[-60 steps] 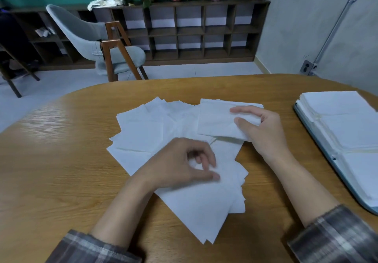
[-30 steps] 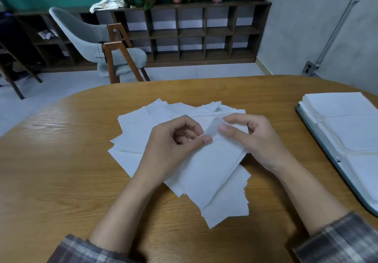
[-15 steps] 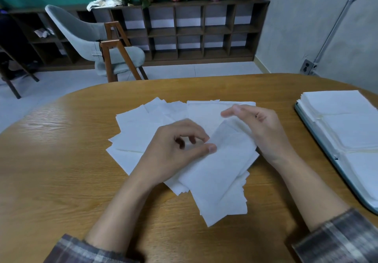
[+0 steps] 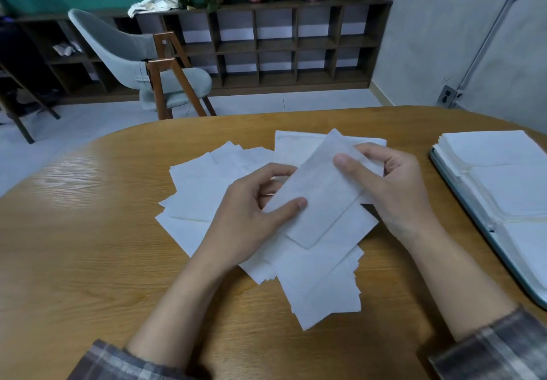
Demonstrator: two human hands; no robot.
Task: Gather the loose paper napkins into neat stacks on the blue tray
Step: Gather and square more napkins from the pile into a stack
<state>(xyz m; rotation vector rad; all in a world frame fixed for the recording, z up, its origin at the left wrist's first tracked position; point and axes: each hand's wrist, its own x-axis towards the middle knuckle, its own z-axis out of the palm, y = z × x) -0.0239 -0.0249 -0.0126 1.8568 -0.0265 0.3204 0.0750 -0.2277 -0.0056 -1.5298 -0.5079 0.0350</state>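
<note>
A rounded wooden table fills the view. At its 3 o'clock edge lies the blue tray, bearing squared-off napkin stacks. At the table's centre sprawls a pile of loose napkins, overlapping at odd angles. Over the pile, a folded napkin slants from 1 o'clock down to 7 o'clock. The left hand pinches its 9 o'clock edge, thumb on top, fingers curled beneath. The right hand pinches its 2 o'clock end, thumb flat on top, fingers bent behind the paper.
</note>
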